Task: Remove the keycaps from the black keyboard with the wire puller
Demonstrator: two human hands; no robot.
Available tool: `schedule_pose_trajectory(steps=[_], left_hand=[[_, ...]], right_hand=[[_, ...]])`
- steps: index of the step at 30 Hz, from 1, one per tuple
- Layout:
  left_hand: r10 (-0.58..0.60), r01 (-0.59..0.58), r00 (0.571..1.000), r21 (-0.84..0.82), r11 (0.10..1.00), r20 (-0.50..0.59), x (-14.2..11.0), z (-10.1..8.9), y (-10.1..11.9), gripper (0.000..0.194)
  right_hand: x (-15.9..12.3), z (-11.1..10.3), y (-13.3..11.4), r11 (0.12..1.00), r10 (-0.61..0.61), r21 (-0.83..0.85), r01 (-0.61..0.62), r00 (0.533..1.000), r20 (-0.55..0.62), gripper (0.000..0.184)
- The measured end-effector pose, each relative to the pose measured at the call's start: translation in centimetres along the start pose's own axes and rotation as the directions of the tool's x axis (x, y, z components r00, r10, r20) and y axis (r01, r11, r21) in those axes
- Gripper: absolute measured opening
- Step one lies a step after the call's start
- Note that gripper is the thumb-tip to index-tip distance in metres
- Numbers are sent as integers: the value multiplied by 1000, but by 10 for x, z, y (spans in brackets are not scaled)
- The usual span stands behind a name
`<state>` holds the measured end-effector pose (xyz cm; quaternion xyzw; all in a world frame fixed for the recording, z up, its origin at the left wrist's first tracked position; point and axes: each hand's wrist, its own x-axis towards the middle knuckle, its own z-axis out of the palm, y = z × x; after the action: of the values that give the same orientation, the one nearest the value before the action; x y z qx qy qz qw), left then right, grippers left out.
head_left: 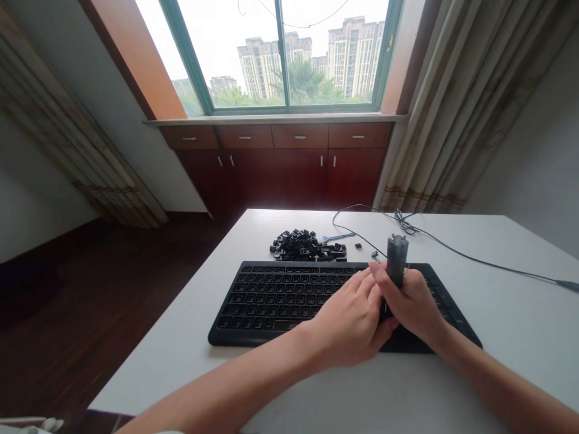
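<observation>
A black keyboard (275,301) lies flat on the white table, most of its key positions showing bare square sockets. My right hand (414,301) is closed around an upright dark cylindrical tool (397,256) with metal prongs at its top end. My left hand (350,313) rests over the right part of the keyboard, against my right hand. Its fingers lie close together and curve inward, the thumb low beside the tool. What they grip, if anything, is hidden, and so is the tool's lower end. Behind the keyboard sits a pile of loose black keycaps (298,245).
A blue slim tool (339,237) lies beside the pile, with a small loose keycap (358,246) nearby. A thin black cable (479,261) runs across the right side of the white table (181,367). Cabinets (275,175) stand under the window beyond.
</observation>
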<state>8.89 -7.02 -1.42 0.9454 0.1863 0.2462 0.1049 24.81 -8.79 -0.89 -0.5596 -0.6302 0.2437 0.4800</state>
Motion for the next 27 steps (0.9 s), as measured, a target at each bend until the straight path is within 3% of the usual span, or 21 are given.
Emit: schedule_pose_trajectory(steps=[7,13,17,27], left_hand=[[-39,32,996,-91,995,-80,-12,-9,-13,25],[15,-25,995,-108,994,-94,-17,-12,-20,28],[78,-98,985,-129,987,-152,-16,-10,-18,19],[115,-135,977,-100,986,-182,-18,-8,-18,20]], right_hand=[[1,-7,-3,997,-61,-58,58,997,-51,48],[5,-11,-1,986,-81,-152,72,995,-52,49],[6,-8,1,978,-77,-195,70,997,-26,50],[1,-10,2,980,-111,-156,125,990,92,44]])
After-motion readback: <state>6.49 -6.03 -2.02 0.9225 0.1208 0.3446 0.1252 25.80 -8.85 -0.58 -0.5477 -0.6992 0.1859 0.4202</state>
